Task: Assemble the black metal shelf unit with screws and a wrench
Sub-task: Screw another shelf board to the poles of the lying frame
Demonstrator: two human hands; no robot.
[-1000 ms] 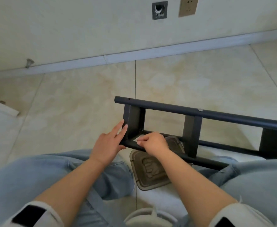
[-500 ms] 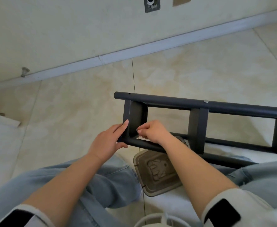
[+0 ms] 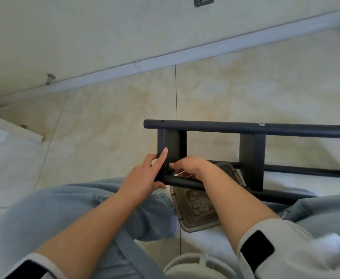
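Note:
The black metal shelf frame (image 3: 245, 128) lies on its side across my lap, two round tubes joined by flat cross plates. A silver screw head (image 3: 261, 124) shows on the upper tube. My left hand (image 3: 145, 178) holds the frame's left end, index finger straight up along the end plate (image 3: 172, 146), thumb under the lower tube (image 3: 185, 182). My right hand (image 3: 191, 168) has its fingers curled at the inner corner where that plate meets the lower tube, and seems to pinch something small; what it is stays hidden.
A translucent brown plastic lid or tray (image 3: 197, 210) lies on the floor between my knees. A white ring-shaped object (image 3: 187, 262) sits at the bottom edge. A flat pale panel (image 3: 8, 135) lies at the left. The wall and baseboard (image 3: 165, 61) run behind.
My right hand has lifted from the lower tube up into the corner by the end plate. The left hand keeps its hold. The camera has tilted down.

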